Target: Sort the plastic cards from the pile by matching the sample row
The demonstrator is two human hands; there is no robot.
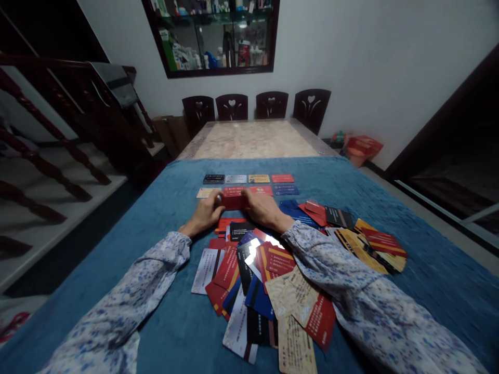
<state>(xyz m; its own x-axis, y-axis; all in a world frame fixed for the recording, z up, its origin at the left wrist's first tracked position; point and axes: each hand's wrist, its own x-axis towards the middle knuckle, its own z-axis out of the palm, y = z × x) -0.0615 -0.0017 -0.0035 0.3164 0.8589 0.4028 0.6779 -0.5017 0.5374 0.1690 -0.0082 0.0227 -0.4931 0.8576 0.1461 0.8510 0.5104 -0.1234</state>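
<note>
Cards (259, 178) sit in two rows at twelve o'clock. Left hand (206, 210) and right hand (263, 209) clasp a red card (233, 202); the heap (259, 298) at six o'clock looks unsorted.

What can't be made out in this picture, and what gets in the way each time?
All in the head view:
Red card: its print, and whether it is one or several; too small and dark.
Pale card: right end, behind the left hand.
Card pile: lower cards, under upper ones.
Right sleeve: upper end, cut off by the bottom edge.
</note>
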